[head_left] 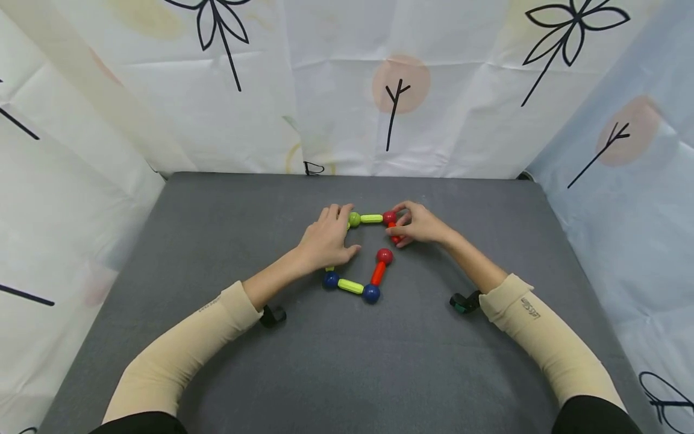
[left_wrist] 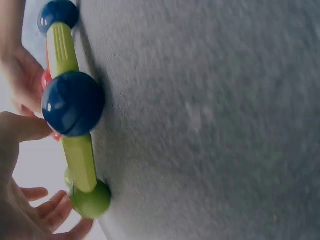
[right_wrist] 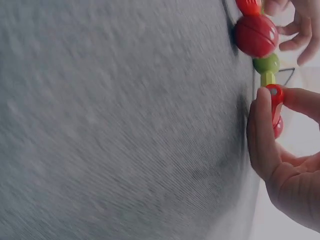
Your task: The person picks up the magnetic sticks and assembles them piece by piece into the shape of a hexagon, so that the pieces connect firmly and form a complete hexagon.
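Balls and short rods form an unclosed ring. My right hand point(head_left: 420, 223) pinches a red rod point(right_wrist: 276, 107) between thumb and fingers. That rod meets a red ball point(head_left: 390, 218), from which a yellow-green rod point(head_left: 372, 219) leads to a green ball point(head_left: 354, 219). My left hand point(head_left: 325, 238) lies over the ring's left side, thumb and fingers spread. In the left wrist view its fingertips are at another green ball point(left_wrist: 90, 200), hidden from the head view. Nearer me are two blue balls point(head_left: 331, 279), a red rod point(head_left: 378, 273) and a second red ball point(head_left: 384, 256), apart from the pinched rod's free end.
The ring lies on a grey tabletop point(head_left: 325, 361). White patterned cloth point(head_left: 336, 120) hangs behind the table's back edge and along both sides. Black wrist straps point(head_left: 464, 302) are worn below the cream sleeves.
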Tool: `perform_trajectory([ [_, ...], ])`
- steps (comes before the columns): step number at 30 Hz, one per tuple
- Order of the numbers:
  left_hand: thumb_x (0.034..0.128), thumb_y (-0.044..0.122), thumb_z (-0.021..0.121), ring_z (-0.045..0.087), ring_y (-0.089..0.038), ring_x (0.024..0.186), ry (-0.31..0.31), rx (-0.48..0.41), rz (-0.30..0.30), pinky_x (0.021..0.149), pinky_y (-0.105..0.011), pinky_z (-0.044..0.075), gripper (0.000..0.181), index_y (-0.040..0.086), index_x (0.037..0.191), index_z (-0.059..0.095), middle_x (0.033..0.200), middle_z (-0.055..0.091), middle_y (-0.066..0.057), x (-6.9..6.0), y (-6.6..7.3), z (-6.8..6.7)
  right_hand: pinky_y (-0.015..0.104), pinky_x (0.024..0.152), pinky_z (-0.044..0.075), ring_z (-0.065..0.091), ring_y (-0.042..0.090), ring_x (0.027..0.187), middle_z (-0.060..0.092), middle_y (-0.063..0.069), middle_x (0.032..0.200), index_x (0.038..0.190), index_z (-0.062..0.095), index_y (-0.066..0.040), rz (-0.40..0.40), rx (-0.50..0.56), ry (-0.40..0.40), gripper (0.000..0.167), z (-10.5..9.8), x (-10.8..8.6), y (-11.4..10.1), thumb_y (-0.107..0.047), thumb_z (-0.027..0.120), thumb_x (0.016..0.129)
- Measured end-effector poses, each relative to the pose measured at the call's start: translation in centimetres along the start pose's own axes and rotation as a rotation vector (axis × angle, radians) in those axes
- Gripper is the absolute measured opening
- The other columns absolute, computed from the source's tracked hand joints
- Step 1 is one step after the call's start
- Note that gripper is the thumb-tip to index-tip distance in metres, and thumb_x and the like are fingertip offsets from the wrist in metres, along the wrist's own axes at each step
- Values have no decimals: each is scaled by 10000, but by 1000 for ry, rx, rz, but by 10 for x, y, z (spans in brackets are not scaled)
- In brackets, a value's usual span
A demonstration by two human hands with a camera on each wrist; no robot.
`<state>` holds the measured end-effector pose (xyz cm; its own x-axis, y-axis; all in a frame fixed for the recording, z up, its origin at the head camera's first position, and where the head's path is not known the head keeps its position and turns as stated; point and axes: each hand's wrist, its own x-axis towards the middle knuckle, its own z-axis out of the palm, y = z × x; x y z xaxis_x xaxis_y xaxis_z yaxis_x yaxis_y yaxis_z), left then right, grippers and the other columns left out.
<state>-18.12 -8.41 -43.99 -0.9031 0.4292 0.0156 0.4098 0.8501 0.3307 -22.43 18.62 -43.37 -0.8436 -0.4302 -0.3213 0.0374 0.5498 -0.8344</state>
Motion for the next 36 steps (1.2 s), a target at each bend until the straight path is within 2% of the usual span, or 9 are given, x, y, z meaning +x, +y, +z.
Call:
perform_trajectory([
  [3,955,440,808,548,-364,1313,-29,-74,11,971,-536,608,930,48,1656,339,1493,524,-208,-2,-1,3,370,825,676,781,159,784,704,127,1013,1561,373,47,27,50,-24,694,6,-2,-1,-126,768,1017],
  [6,896,553,844,519,-395,1413,-56,-143,26,1115,-596,533,1075,57,1681,301,1603,456,-213,-5,-4,6,367,846,674,757,138,803,677,108,1020,1571,356,41,32,72,-29,699,11,-4,-1,-135,759,1028],
  [11,731,754,884,349,-480,1596,-121,-135,92,1198,-697,419,1414,69,1736,162,1779,216,-249,-13,-6,10,362,844,675,737,128,817,645,138,1059,1575,345,35,10,111,4,691,19,-4,-3,-114,747,1034],
  [19,729,721,904,295,-491,1625,-110,-142,106,1206,-715,392,1419,80,1742,145,1801,154,-259,-20,-7,14,405,880,672,782,213,866,659,220,1142,1587,298,24,3,80,8,738,25,-6,-5,-178,751,1040],
  [22,768,691,894,309,-473,1622,-114,-184,134,1206,-728,384,1358,85,1739,165,1802,165,-237,-22,-16,13,460,926,657,778,295,943,626,270,1282,1625,249,2,-5,-56,12,840,29,-14,-10,-323,753,1037],
  [25,841,675,846,361,-462,1588,-96,-233,171,1197,-728,394,1243,93,1732,204,1775,238,-230,-23,-36,14,483,881,635,736,360,952,525,299,1442,1677,210,-26,-68,-328,64,1067,40,-29,-19,-540,797,948],
  [28,923,601,797,439,-410,1523,-67,-299,149,1198,-671,421,1074,105,1712,262,1706,365,-203,-23,-60,21,476,795,623,685,362,988,419,296,1545,1701,230,-58,-148,-575,138,1185,55,-44,-26,-650,831,868],
  [32,978,487,764,577,-297,1332,-21,-330,60,1081,-535,526,869,99,1648,370,1529,548,-148,-20,-79,29,451,738,630,695,352,979,369,301,1596,1682,283,-47,-175,-669,152,1047,66,-51,-29,-567,807,940],
  [36,996,432,750,627,-306,1228,-23,-259,-17,920,-541,573,785,78,1613,420,1419,612,-154,-17,-63,13,455,782,613,696,327,868,316,326,1626,1660,303,-34,-121,-639,124,881,62,-45,-28,-387,769,1001],
])
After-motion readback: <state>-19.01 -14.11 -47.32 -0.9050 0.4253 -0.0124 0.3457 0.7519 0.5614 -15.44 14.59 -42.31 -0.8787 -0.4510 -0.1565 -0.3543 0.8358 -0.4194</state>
